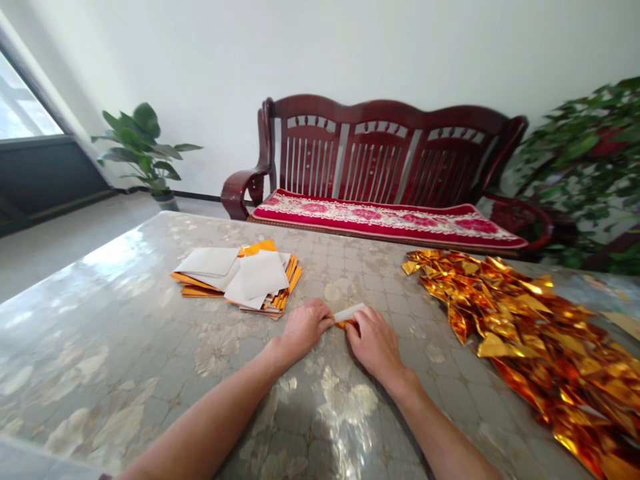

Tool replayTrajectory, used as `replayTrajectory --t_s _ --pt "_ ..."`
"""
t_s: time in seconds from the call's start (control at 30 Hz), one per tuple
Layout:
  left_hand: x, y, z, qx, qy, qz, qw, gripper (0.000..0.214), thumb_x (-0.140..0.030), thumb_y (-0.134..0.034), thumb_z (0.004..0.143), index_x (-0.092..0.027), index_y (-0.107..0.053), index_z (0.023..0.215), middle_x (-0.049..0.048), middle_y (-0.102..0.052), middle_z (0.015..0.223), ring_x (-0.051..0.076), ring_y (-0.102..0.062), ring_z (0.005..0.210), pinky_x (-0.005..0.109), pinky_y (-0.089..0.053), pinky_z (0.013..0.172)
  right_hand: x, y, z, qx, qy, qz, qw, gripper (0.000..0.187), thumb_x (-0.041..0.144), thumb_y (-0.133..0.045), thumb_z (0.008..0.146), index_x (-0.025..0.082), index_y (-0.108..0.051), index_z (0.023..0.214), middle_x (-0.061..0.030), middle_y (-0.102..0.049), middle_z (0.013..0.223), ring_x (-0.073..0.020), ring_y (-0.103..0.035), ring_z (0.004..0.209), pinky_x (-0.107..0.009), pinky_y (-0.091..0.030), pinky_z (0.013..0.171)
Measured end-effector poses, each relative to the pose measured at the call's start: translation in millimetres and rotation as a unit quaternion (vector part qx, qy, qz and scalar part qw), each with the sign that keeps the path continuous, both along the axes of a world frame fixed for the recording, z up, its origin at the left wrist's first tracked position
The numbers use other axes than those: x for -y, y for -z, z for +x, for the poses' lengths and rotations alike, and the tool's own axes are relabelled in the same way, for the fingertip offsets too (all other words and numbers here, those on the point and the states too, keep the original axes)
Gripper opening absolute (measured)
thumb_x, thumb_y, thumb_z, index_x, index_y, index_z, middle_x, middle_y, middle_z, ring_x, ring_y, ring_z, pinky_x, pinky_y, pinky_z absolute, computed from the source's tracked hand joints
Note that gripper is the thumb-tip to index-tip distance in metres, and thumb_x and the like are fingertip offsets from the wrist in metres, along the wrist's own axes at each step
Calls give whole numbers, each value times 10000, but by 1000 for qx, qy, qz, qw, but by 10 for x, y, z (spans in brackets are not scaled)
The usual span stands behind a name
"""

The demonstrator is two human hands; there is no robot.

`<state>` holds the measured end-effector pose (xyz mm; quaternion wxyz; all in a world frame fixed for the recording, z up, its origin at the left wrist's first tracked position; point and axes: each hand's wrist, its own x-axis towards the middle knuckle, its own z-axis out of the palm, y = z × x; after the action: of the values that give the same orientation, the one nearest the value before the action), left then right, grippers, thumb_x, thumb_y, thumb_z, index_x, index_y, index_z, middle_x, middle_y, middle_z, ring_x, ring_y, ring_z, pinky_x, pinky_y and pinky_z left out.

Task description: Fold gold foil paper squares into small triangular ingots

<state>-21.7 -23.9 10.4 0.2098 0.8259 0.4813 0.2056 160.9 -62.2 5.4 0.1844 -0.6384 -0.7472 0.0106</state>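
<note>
Between my hands lies a small sheet of foil paper point(349, 313), white on one face with a bit of orange-gold showing below, partly folded. My left hand point(307, 325) pinches its left end, fingers curled. At the other end, my right hand point(373, 339) grips it with the thumb below and the fingers over the top. Both hands rest at the table surface, and their fingers cover much of the paper. Beyond my left hand sits a stack of flat foil sheets point(257, 277), mostly white side up with orange edges.
A large heap of folded gold foil pieces point(530, 333) spreads along the right of the patterned table point(165, 360). Clear plastic point(600, 293) lies behind it. Across the table stands a dark red wooden bench point(380, 153), with potted plants point(145, 147) on either side.
</note>
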Motion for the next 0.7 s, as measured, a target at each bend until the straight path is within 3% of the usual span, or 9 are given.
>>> replayTrajectory --t_s 0.7 --pt "53 4 135 -92 -58 43 993 146 -323 -568 914 -219 -658 864 25 -630 968 179 -622 936 258 -443 767 -13 20 34 -25 8 -3 1000 140 264 -535 918 228 -562 785 -39 -614 918 -199 -579 875 -312 -404 709"
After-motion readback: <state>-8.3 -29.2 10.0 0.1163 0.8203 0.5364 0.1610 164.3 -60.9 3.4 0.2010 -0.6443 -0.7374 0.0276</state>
